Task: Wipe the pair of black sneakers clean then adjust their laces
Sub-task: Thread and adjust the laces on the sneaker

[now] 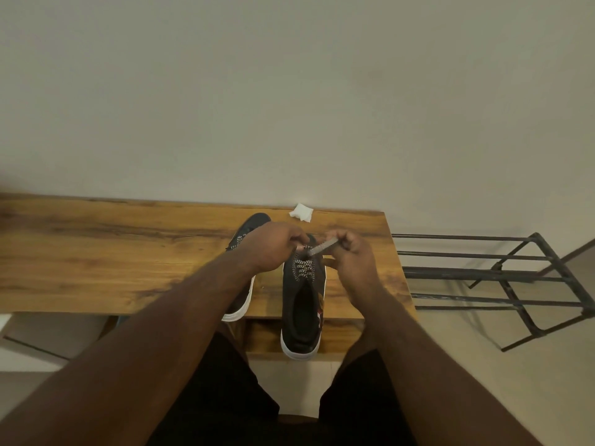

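Wooden table [128,259], hands [309,249] on lace [323,246]

We count two black sneakers [301,304] on the wooden table [112,252], one white wipe [301,212] on the table behind the sneakers by its far edge, and one metal rack [502,284] just to the table's right. We see two hands above the table.

The two sneakers [301,304] are showing black tops and white soles. Their laces [302,268] are showing a black-and-white zigzag. The table [128,252] is looking streaky brown, the wipe [301,212] white, the rack [515,278] dark grey.
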